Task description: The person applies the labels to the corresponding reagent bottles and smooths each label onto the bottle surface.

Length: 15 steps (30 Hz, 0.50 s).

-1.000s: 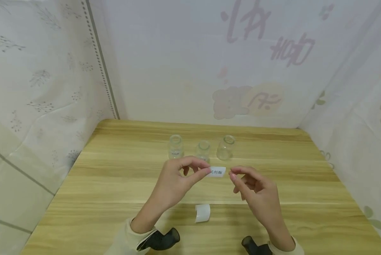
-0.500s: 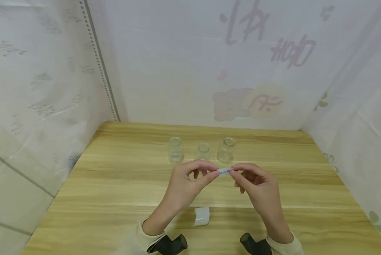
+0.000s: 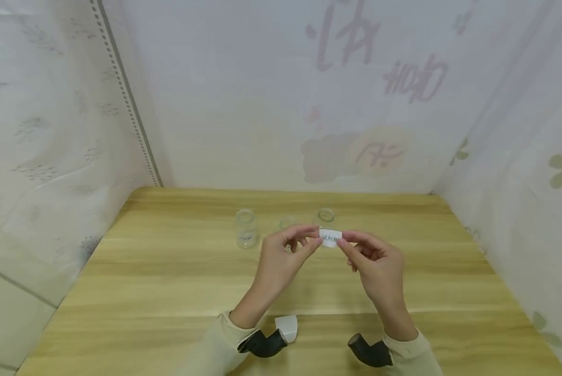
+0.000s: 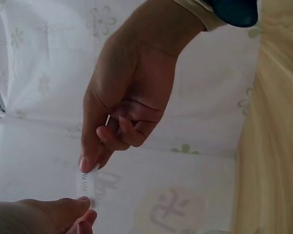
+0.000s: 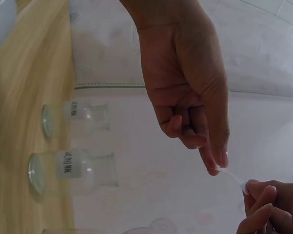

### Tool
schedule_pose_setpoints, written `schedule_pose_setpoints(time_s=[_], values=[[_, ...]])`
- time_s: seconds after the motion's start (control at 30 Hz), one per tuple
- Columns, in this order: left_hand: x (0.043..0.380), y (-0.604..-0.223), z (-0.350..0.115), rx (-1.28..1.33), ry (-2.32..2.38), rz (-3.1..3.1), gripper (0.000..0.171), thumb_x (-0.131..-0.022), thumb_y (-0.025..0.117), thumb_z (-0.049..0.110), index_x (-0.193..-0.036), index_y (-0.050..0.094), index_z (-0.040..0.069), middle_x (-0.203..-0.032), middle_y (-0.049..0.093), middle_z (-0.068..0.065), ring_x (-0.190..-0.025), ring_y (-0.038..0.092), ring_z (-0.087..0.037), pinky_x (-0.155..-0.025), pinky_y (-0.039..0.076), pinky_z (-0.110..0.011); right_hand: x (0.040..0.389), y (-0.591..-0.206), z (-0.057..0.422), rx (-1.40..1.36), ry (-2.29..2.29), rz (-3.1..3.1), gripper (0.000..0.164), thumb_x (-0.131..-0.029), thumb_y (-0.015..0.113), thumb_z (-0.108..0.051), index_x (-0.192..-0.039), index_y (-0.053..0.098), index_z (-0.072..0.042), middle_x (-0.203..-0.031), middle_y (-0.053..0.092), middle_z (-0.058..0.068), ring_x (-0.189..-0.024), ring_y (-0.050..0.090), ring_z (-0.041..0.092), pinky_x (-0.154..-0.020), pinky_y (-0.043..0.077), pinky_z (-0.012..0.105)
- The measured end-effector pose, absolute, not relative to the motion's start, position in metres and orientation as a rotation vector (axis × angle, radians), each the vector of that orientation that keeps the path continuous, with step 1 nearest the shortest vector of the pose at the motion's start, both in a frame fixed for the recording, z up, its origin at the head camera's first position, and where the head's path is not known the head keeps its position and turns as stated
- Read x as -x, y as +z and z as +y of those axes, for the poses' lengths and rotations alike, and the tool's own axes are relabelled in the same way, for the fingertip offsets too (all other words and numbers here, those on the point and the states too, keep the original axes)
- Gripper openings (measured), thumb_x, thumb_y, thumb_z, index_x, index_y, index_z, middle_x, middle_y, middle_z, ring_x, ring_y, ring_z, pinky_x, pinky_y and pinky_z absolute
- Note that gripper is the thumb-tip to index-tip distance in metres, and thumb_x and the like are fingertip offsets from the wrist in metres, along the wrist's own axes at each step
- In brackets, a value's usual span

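A small white label (image 3: 330,238) with dark printed characters is stretched between both hands above the table. My left hand (image 3: 283,258) pinches its left end between thumb and index finger. My right hand (image 3: 379,261) pinches the other end the same way. Seen edge-on in the right wrist view, the label (image 5: 232,177) bows slightly. Behind the hands stand clear glass bottles. The left bottle (image 3: 246,232) bears a printed label; the middle bottle (image 3: 284,223) is mostly hidden by my left hand. Only the upper part of the right bottle (image 3: 326,215) shows.
A curled white piece (image 3: 287,328) lies on the wooden table (image 3: 168,292) near the front, partly covered by the black wrist mount (image 3: 266,344) on the left sleeve. Patterned white curtains (image 3: 238,104) surround the table at the back and sides.
My right hand has closed in and taken the label's free end. The label tilted edge-on, then turned its print up again. Both hands are slightly higher in view, now overlapping the bottles more.
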State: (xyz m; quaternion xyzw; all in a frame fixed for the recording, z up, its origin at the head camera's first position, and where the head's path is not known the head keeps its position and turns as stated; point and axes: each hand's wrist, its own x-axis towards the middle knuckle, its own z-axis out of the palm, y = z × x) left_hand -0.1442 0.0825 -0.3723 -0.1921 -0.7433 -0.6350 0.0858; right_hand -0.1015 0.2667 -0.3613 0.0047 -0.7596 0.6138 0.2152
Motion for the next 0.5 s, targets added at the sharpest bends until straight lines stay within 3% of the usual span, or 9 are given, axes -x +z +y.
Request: schedule_pose_setpoints(time_s=[0.2, 0.4, 0.5], values=[[0.161, -0.401, 0.094, 0.558, -1.904, -2.351, 0.011, -0.092, 0.081, 0.022, -0.092, 0.083, 0.011, -0.074, 0.07, 0.005, -0.062, 0.049, -0.011, -0.054, 0.037, -0.022, 0.115, -0.389, 0.277, -0.003, 1.688, -2.206, 0.01, -0.09, 0.08, -0.005, -0.099, 0.079, 0.0, -0.065, 0.063, 0.005, -0.053, 0.052, 0.012, -0.046, 0.043, 0.023], [0.176, -0.425, 0.103, 0.589, -1.832, -2.381, 0.012, -0.095, 0.078, 0.021, -0.095, 0.083, 0.01, -0.084, 0.076, -0.001, -0.068, 0.063, -0.009, -0.061, 0.051, -0.022, 0.135, -0.41, 0.291, 0.01, 1.712, -2.293, 0.012, -0.09, 0.082, -0.011, -0.097, 0.079, -0.002, -0.075, 0.069, 0.007, -0.055, 0.053, 0.01, -0.05, 0.046, 0.024], [0.182, -0.436, 0.109, 0.592, -1.801, -2.363, 0.012, -0.095, 0.078, 0.017, -0.096, 0.083, 0.006, -0.088, 0.078, -0.004, -0.066, 0.064, -0.008, -0.059, 0.052, -0.022, 0.144, -0.42, 0.298, 0.033, 1.739, -2.333, 0.013, -0.09, 0.082, -0.011, -0.097, 0.078, 0.0, -0.079, 0.071, 0.011, -0.055, 0.052, 0.009, -0.051, 0.046, 0.025]])
